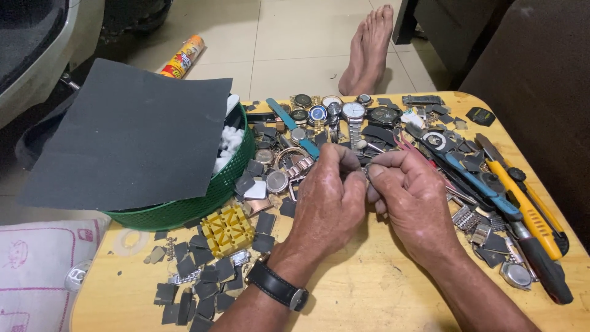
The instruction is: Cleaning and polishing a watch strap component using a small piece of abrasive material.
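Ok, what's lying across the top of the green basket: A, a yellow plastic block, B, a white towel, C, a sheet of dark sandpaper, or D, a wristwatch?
C: a flat dark grey sheet of sandpaper rests over the green basket, covering most of its opening.

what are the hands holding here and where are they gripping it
Both hands, left hand and right hand, pinch a small metal part between their fingertips; it is mostly hidden, so its kind cannot be told.
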